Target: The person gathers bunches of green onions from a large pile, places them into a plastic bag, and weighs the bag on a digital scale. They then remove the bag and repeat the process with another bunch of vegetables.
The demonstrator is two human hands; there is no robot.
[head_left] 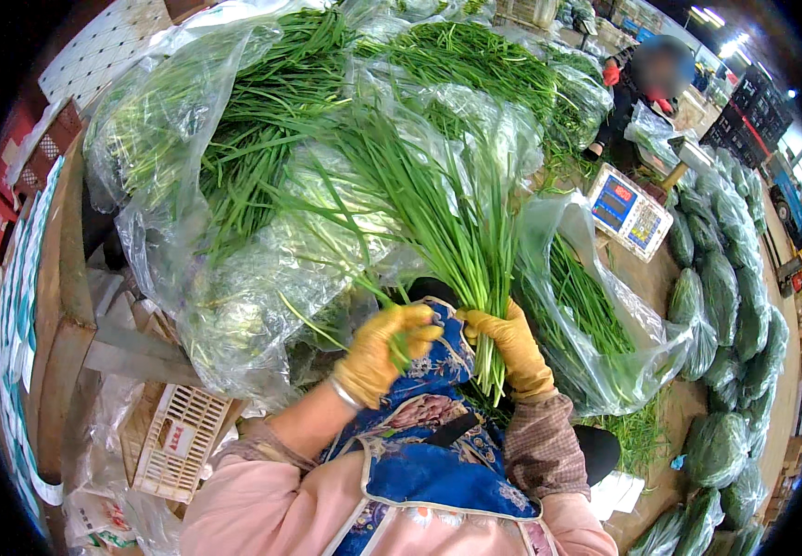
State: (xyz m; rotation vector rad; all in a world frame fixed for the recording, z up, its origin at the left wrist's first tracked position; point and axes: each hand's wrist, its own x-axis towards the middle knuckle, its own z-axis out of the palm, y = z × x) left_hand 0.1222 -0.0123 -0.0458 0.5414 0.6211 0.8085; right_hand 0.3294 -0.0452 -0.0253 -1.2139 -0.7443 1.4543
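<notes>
**Green bunch (443, 222) in right hand (514, 350)**

Right fingers clamped round the bunch's pale stems, in front of blue apron (447, 482). Left hand (384, 357) just beside, fingers curled on a few loose blades (375, 291), slightly blurred. Clear bag (549, 264) of greens right of bunch; scale (630, 212) beyond.

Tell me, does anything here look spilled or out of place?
Yes: loose green scraps litter the floor near the open clear bag, at the person's right. They look spilled because they lie outside any bag. The leafy bunch in the right hand shows no obvious damage.
</notes>
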